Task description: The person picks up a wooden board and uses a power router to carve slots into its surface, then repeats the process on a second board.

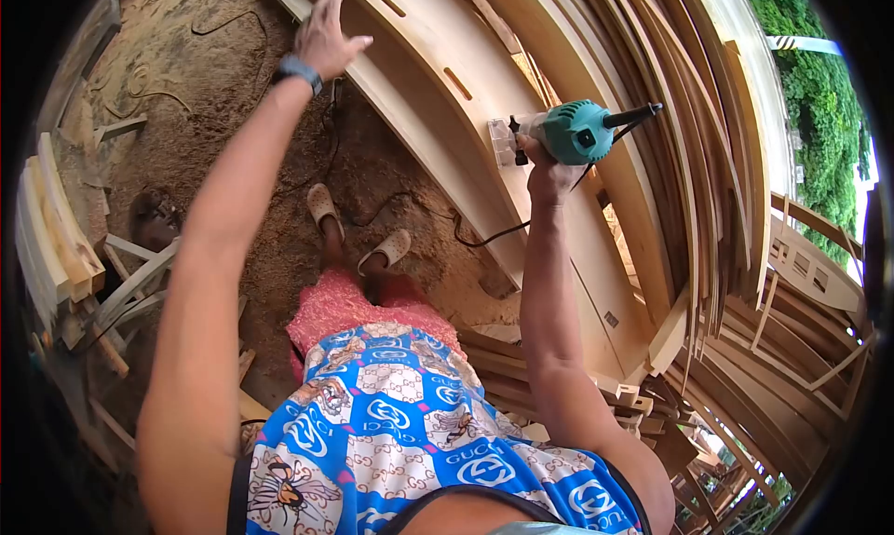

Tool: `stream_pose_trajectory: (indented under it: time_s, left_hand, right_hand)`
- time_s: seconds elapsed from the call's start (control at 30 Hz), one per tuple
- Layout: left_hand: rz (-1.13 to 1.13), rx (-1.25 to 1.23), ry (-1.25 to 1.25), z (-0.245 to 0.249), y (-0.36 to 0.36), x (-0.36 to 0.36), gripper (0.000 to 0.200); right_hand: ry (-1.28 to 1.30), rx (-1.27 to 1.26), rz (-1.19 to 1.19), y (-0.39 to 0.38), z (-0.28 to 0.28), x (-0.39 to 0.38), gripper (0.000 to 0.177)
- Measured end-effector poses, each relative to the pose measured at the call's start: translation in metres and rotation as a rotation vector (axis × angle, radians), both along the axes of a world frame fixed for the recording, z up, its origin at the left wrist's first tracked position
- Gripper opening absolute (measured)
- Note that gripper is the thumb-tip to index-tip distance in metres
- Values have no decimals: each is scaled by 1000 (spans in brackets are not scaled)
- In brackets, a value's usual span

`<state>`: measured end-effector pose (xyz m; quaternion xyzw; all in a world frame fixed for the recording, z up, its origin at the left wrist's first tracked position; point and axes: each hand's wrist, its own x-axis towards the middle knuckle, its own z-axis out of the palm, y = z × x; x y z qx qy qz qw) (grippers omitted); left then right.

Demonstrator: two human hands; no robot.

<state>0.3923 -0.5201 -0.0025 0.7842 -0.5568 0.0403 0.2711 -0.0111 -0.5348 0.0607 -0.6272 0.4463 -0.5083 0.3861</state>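
Observation:
My right hand is wrapped round a teal trim router, whose clear base rests at the edge of a long pale wooden board. A black power cord loops from the router past my wrist and down toward the floor. My left hand, with a dark watch at the wrist, is stretched out over the board's near edge, fingers extended and nothing in them. Slots are cut through the board's face.
Long curved wooden strips are stacked beyond the board. More timber lies at the right, and offcuts lean at the left. Sawdust covers the ground, where cords trail near my clogs.

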Motion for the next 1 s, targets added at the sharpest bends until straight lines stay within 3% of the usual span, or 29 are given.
stream_pose_trajectory:
  time_s: [0.03,0.1,0.13,0.2,0.3,0.33,0.47,0.77,1.0]
  left_hand:
    - [-68,16,-87,3,-13,24,103]
    - [-54,296,1,29,-26,41,104]
    - [-52,296,-1,43,-32,46,104]
    - [-67,622,-211,67,-44,49,102]
    - [-80,680,-287,68,-64,51,97]
    - [-94,643,-260,64,-66,50,84]
    - [-161,458,-222,50,-69,44,65]
    - [-214,430,-276,76,-61,-17,64]
    - [-237,450,-292,60,-67,-33,66]
  right_hand:
    - [-3,1,2,0,1,2,44]
    - [3,33,-17,0,3,6,42]
    - [1,33,-15,-1,4,9,42]
    - [-92,-27,8,-4,3,14,40]
    - [-26,-44,44,-10,4,11,49]
    - [-22,-41,39,-12,4,10,49]
    - [-15,-59,12,-19,1,8,46]
    - [-124,-109,132,-52,-9,13,32]
    - [-114,-49,137,-61,12,27,31]
